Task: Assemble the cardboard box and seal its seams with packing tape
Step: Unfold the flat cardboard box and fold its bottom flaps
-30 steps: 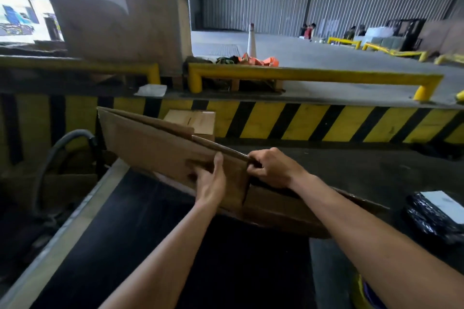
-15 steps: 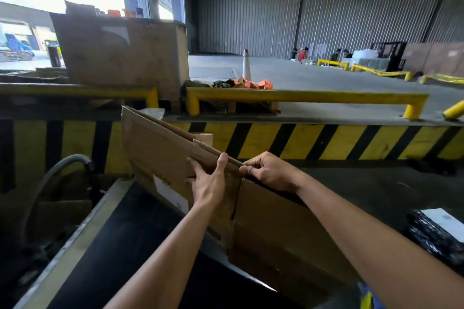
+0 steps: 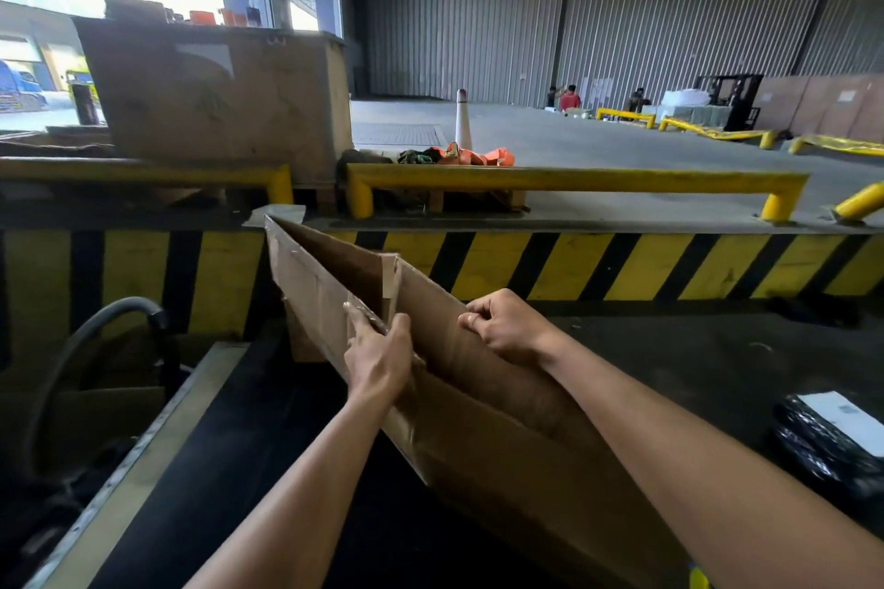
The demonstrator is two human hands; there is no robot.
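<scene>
Above the far right part of the black counter (image 3: 229,469), a brown cardboard box (image 3: 478,440) is being held partly opened, with its long mouth facing up and its far end pointing toward a yellow-and-black striped dock wall (image 3: 574,265). The top edge of the near side panel is being pinched by the left hand (image 3: 378,363), with the thumb on the inside and the fingers (image 3: 361,318) laid along the edge. The top edge of the far side panel is being gripped by the right hand (image 3: 502,325), with its fingers curled tightly over the cardboard. A narrow wedge of space is being kept between the two panels. Whether the box is touching the counter cannot be told. Off the counter's right edge, a black wrapped parcel (image 3: 813,450) with a white label is lying on the floor. Beyond the counter's left edge, a grey hose (image 3: 95,320) is arching upward.
</scene>
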